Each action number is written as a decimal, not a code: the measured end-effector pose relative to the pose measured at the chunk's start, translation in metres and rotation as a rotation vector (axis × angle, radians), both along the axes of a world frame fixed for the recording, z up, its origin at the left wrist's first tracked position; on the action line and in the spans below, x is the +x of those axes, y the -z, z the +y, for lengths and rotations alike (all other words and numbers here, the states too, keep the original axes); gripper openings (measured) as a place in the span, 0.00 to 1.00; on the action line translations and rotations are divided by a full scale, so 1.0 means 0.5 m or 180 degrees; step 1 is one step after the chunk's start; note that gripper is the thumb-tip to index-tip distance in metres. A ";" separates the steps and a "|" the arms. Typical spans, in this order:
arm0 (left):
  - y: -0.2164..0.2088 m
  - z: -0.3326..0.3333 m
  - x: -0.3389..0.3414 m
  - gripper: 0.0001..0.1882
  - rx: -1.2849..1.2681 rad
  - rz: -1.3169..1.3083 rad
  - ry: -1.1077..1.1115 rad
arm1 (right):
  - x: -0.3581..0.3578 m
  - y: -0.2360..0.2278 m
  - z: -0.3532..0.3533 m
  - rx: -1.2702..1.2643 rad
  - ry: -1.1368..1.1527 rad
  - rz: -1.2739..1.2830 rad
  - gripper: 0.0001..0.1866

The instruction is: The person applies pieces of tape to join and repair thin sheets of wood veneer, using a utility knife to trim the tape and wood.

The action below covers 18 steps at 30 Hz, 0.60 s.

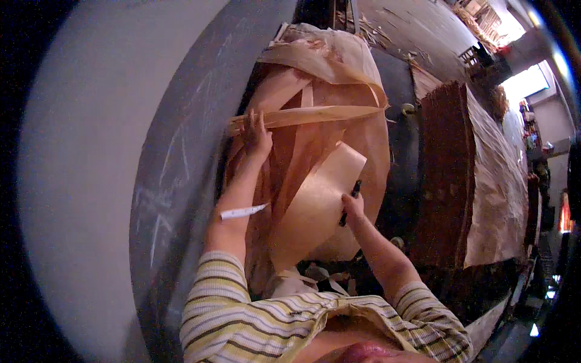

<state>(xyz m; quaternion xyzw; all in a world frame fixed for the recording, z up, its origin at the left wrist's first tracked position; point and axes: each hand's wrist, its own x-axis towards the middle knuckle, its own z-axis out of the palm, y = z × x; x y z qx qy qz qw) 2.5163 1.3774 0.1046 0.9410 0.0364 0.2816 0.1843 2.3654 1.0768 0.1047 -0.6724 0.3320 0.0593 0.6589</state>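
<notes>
My left hand (259,136) is at the left edge of a pile of thin wood veneer sheets, its fingers closed over a long pale veneer strip (321,115) that runs across the pile to the right. In my right hand (353,207) is a slim black tool (356,190), perhaps a cutter; its exact kind is hidden by the fingers. Beside that hand, a wide pale veneer piece (321,193) lies curled over the reddish sheets (354,94). A narrow white strip (243,212) shows across my left forearm.
A grey wall with scratches (175,151) stands close on my left. To the right sits a tall stack of brown veneer sheets (445,175) with a lighter sheet (496,187) draped on its side. Scraps (330,278) lie near my body, and more wood debris (375,33) lies on the far floor.
</notes>
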 end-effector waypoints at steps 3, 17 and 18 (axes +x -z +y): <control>0.027 0.034 0.105 0.17 0.1127 0.0054 0.0053 | -0.019 0.053 -0.006 0.0173 0.0092 0.0681 0.09; -0.095 -0.086 -0.202 0.17 -0.2369 0.0567 0.0905 | 0.031 -0.073 0.050 -0.0569 -0.0512 -0.0705 0.21; -0.056 -0.044 -0.179 0.17 -0.1915 0.0570 0.0116 | 0.021 -0.061 0.045 -0.0616 -0.0532 -0.0481 0.20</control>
